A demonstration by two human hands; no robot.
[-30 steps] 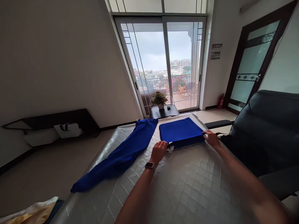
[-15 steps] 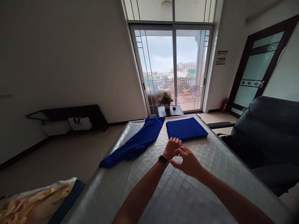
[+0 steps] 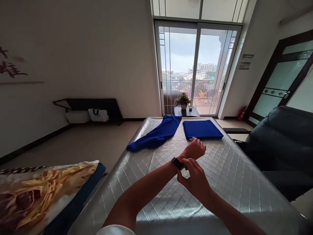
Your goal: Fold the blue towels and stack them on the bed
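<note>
A smartwatch with a dark screen is strapped round my left wrist. My left hand is closed with its fingers curled, held above the quilted silver mattress, and nothing shows in it. My right hand comes in from the lower right, thumb and fingers bent at the watch's near right edge. Beyond my hands lies a folded blue cloth, flat and rectangular. To its left, a loosely gathered blue garment or cloth stretches along the mattress to its left edge. Neither hand touches the blue cloths.
Yellow patterned bedding lies on a dark blue base at lower left. A dark armchair stands close on the right. At the far end, a small table bears a potted plant before sliding glass doors. A white bag rests by the wall.
My right hand has closed in on the smartwatch from just beside it. My left hand has swung right and its fingers are more curled. The view has turned left.
</note>
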